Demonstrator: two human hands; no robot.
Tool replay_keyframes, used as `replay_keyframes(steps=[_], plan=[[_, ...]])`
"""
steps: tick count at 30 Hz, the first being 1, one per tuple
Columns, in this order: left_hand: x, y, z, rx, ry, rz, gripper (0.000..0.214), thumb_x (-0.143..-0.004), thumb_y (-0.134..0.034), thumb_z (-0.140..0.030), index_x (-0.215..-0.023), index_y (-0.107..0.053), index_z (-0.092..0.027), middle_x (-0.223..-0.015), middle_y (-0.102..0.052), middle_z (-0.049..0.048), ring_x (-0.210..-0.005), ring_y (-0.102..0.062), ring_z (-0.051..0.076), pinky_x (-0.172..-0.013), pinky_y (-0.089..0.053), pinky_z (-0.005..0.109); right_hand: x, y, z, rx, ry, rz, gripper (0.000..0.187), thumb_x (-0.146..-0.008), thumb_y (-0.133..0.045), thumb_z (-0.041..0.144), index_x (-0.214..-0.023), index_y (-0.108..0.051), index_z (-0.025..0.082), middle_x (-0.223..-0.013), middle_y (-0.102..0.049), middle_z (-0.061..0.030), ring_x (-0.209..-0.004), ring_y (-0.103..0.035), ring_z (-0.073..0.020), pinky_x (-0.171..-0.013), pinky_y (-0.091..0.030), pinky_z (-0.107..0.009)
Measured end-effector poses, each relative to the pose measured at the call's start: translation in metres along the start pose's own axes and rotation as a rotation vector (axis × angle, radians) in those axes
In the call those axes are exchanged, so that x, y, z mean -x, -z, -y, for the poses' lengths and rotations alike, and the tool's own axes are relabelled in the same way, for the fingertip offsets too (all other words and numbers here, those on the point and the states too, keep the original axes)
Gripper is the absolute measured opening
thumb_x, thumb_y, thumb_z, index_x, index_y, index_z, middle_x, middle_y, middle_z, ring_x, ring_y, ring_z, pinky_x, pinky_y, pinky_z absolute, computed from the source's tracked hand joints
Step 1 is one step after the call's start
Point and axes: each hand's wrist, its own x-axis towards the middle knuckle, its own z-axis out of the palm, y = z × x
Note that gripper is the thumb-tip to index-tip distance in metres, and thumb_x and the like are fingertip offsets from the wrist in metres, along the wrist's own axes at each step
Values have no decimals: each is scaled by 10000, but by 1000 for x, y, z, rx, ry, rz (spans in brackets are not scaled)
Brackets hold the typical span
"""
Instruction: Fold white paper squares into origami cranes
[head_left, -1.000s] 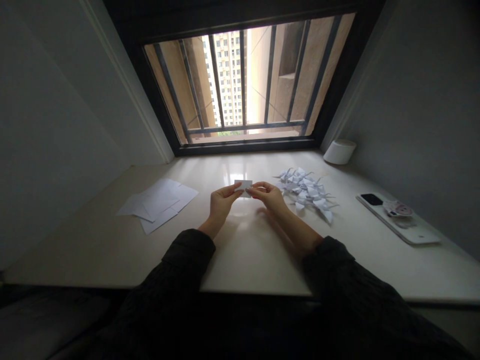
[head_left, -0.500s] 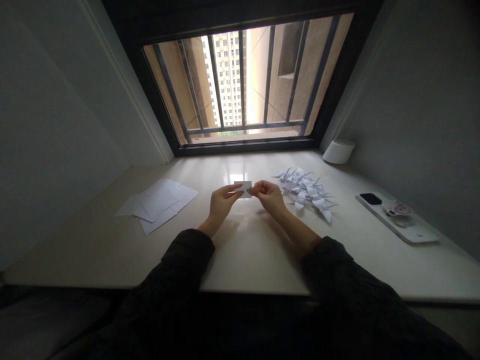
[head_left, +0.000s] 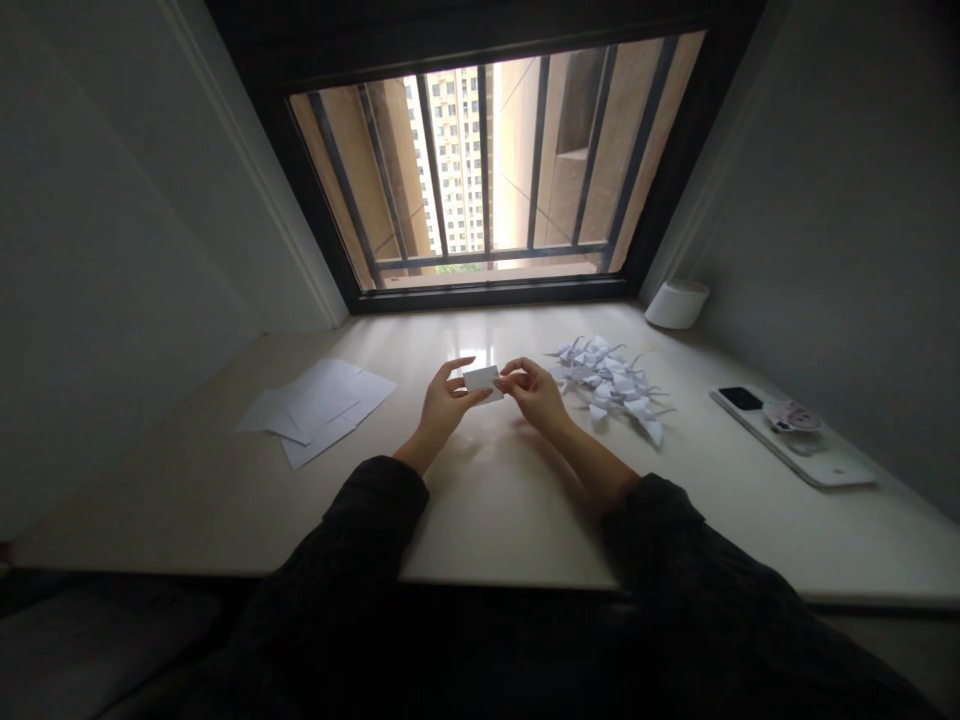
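Observation:
A small folded piece of white paper is held up above the table between my hands. My right hand pinches its right edge between thumb and fingers. My left hand touches its lower left side with the thumb, while the index finger is lifted off and apart from the paper. To the right of my right hand lies a heap of white origami cranes. Several loose white paper sheets lie overlapping to the left of my left hand.
The pale glossy table ends at a window with dark bars at the far side. A white cylindrical container stands in the far right corner. A white phone with a round sticker lies at the right.
My left index finger has lifted off the paper and the left fingers have spread. The paper has tilted slightly, and my right hand still holds it.

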Motion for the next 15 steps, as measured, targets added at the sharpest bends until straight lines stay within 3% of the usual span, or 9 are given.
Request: replay_keyframes(steps=[3, 6, 8, 12, 15], plan=[[1, 2, 1, -80, -18, -5, 854, -549, -832, -310, -1308, -458, -195, -805, -708, 52, -683, -671, 180, -665, -519, 292, 6, 4, 11, 255, 126, 3, 162, -762, -603, 300, -895, -520, 259, -728, -694, 10, -670, -634, -190, -677, -440, -312], [-1, 4, 3, -130, -14, 34, 569, -588, -806, -360, -1092, -642, -152, -793, -713, 69, -694, -663, 181, -677, -502, 288, 10, 5, 20, 426, 216, 74, 140, -806, -554, 247, -942, -535, 272, -775, -700, 3, -711, -643, -203, -695, -429, -318], [-4, 5, 6, -98, 3, 49, 425, -598, -799, -372, -939, -701, -138, -831, -720, 86, -742, -664, 191, -725, -499, 306, 11, 4, 21, 408, 227, 103, 160, -823, -538, 255, -981, -542, 274, -785, -693, -2, -731, -644, -200, -706, -438, -317], [-7, 7, 9, 39, 49, -37, 412, -560, -818, -382, -871, -711, -133, -870, -724, 91, -784, -660, 203, -780, -496, 347, 8, -1, 11, 184, 121, 49, 291, -808, -575, 369, -1073, -546, 254, -776, -673, -9, -737, -635, -182, -700, -465, -303], [-7, 5, 9, 128, 86, -98, 424, -534, -827, -398, -829, -697, -123, -856, -720, 96, -762, -655, 194, -778, -492, 353, 6, -4, 3, 129, -6, 41, 336, -688, -683, 485, -883, -630, 217, -699, -648, -5, -653, -598, -167, -617, -447, -278]])
